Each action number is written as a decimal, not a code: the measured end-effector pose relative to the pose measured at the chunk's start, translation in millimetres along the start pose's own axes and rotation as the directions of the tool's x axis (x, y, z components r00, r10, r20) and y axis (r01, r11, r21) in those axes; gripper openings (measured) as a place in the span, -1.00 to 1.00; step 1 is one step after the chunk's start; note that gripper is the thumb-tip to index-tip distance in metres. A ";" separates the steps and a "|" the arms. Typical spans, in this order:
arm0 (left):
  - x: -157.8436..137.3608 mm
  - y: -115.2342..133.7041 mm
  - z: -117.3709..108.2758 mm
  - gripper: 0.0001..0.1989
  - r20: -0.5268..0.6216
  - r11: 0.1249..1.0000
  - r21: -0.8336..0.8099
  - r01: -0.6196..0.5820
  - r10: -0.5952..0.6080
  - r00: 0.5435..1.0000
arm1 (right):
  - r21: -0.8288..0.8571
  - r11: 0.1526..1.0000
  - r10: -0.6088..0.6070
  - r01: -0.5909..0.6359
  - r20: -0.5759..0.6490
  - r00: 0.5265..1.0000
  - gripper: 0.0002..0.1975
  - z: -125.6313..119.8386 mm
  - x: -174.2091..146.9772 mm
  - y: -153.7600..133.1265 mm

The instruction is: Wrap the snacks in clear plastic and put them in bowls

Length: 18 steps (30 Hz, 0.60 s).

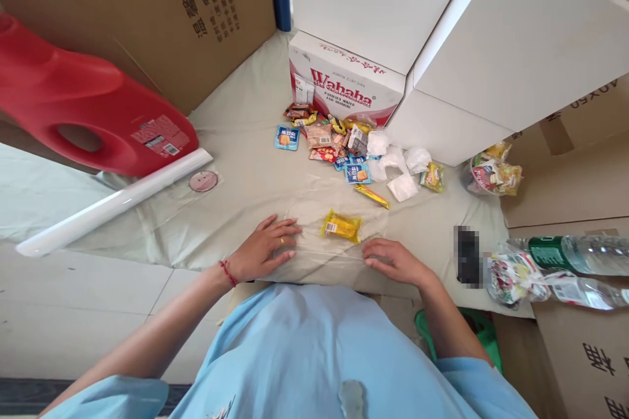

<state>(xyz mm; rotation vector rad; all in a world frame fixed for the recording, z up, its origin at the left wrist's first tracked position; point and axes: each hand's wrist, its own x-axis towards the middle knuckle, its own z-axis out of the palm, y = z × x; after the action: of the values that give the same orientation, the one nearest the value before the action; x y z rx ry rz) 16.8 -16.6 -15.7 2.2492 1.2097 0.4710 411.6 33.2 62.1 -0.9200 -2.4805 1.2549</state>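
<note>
A sheet of clear plastic film (314, 250) lies spread on the cloth-covered surface between my hands. On it rests a snack in a yellow wrapper (341, 226) with a small barcode label. My left hand (269, 245) lies flat at the film's left side, fingers stretched out and holding nothing; a ring and a red wrist string show on it. To the right of the snack, my right hand (393, 260) rests by the film's right edge with its fingers extended and slightly bent. A thin yellow snack stick (372, 196) lies just beyond the wrapped snack.
Several packaged snacks (322, 137) and crumpled white wrappings (393, 160) lie before a Wahaha carton (344, 82). At left are a white roll (118, 201) and a red jug (98, 105). A snack bowl (484, 173) and plastic bottles (584, 254) are at right.
</note>
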 end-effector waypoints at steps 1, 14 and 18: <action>1.6 0.5 0.4 -0.66 -0.014 0.999 -0.027 0.028 -0.029 0.999 | -0.019 0.999 0.028 -0.028 0.011 1.000 -0.74 -11.1 5.7 -1.3; 7.0 33.9 41.9 -0.66 -0.320 0.975 0.084 0.204 -0.168 0.932 | -0.641 0.692 0.273 -0.333 -0.195 0.942 -0.45 -61.7 197.5 43.1; -2.7 37.1 39.9 -0.68 -0.300 0.975 0.122 0.184 -0.140 0.944 | -0.670 0.658 0.339 -0.343 -0.143 0.930 -0.33 -63.0 201.3 50.5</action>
<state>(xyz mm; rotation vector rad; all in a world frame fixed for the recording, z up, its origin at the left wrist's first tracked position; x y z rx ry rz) 60.8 -47.3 -25.0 2.2321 1.6139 0.6837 304.2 220.8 43.7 -1.6156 -2.8974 0.3235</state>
